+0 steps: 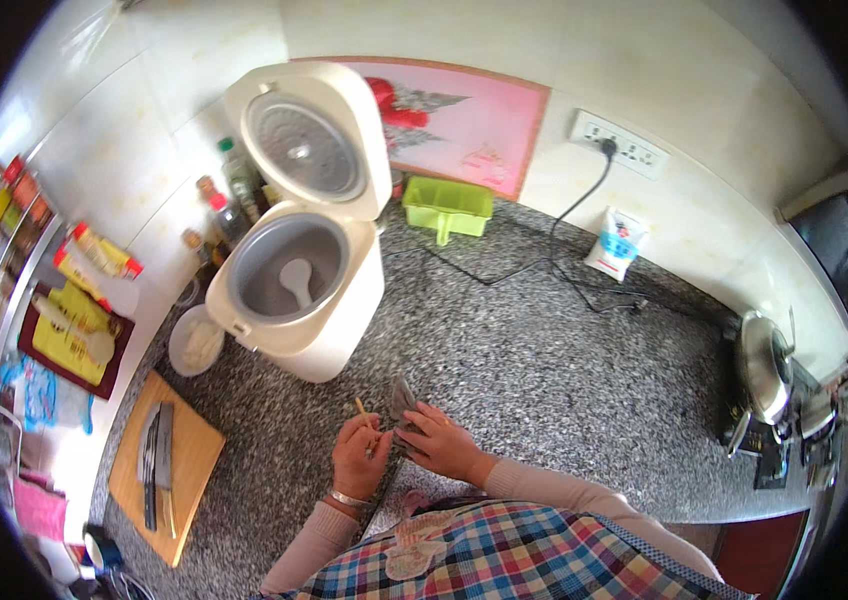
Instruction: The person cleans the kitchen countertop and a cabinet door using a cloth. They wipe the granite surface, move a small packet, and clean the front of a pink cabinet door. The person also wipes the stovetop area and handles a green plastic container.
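Observation:
My left hand grips a thin wooden stick, perhaps a chopstick, its tip pointing up and away. Beside it, fingertips close to the left ones, my right hand holds a dark grey, soft-looking piece, apparently a cloth; most of it is hidden under the fingers. Both hands are over the speckled granite counter, near its front edge. Beyond them stands a cream rice cooker with its lid raised. A white rice paddle lies in its grey inner pot.
Left are a bowl with white contents and a wooden cutting board bearing knives. A green plastic basket, a white packet and a black power cord lie at the back. A lidded metal pot stands right.

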The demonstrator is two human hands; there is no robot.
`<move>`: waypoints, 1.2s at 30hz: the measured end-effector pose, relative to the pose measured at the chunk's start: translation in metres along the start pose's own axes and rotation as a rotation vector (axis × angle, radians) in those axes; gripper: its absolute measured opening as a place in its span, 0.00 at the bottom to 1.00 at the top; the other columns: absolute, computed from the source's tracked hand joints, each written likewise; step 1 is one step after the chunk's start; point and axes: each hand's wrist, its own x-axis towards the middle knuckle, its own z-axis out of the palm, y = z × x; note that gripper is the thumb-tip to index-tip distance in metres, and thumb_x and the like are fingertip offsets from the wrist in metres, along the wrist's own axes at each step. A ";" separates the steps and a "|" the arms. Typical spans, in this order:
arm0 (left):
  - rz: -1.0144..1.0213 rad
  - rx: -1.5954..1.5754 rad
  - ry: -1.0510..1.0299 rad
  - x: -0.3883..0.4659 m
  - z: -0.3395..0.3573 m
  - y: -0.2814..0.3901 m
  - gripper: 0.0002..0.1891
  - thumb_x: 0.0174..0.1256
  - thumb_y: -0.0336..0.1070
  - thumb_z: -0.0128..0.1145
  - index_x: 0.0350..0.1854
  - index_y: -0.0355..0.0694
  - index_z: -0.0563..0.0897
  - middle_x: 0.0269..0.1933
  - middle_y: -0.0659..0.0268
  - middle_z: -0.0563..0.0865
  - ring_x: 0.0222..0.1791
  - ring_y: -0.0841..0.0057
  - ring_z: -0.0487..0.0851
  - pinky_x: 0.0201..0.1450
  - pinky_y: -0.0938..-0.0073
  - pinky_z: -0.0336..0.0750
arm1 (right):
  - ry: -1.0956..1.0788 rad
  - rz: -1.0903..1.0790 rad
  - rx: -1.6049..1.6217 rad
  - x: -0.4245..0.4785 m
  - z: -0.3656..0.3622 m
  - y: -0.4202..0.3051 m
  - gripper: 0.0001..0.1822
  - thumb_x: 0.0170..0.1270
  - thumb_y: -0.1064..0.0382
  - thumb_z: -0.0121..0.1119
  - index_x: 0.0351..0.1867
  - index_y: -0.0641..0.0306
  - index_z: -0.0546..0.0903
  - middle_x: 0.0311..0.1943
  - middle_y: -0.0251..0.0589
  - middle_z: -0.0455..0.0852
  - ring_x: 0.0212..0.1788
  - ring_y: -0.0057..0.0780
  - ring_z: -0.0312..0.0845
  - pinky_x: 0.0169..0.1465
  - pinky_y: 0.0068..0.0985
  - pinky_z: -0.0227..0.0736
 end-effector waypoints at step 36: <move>0.768 0.593 -0.474 0.313 0.247 -0.005 0.05 0.58 0.29 0.57 0.30 0.42 0.73 0.30 0.64 0.74 0.37 0.65 0.78 0.46 0.61 0.76 | 0.485 0.869 -0.408 0.086 -0.108 0.305 0.22 0.60 0.58 0.61 0.57 0.57 0.82 0.66 0.53 0.71 0.69 0.55 0.62 0.71 0.45 0.59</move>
